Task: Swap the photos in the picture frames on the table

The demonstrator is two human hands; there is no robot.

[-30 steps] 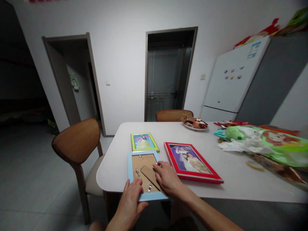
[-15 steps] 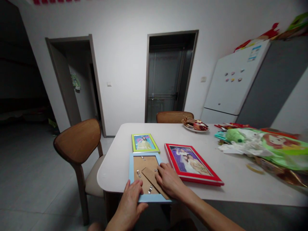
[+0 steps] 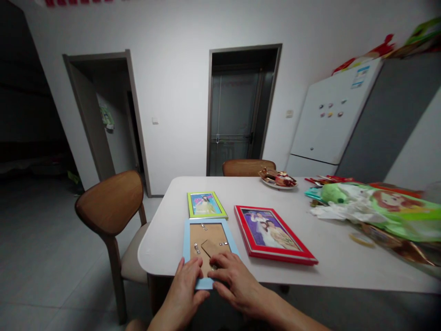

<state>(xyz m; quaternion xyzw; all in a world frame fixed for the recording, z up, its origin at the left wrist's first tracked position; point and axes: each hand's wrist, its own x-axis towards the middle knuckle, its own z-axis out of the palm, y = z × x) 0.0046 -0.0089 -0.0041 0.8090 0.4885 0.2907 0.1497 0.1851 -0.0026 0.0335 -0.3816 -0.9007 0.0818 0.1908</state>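
A light-blue picture frame lies face down at the table's near edge, its brown backing board upward. Small metal clips sit around the board, and a brown stand leg slants across it. My left hand grips the frame's lower left corner, fingers on top and thumb by the bottom edge. Over the lower right part is my right hand, its bent fingertips at the bottom clip and its thumb near the bottom edge. That hand hides most of the clip and the leg's lower end.
Just behind lies a lime-green framed photo; a red framed photo is to the right. A plate with items stands at the back. Green bags and white tissue cover the table's right side. A wooden chair stands left.
My right hand has moved from the frame's right side down and left to the bottom clip. My left hand stays at the lower left corner.
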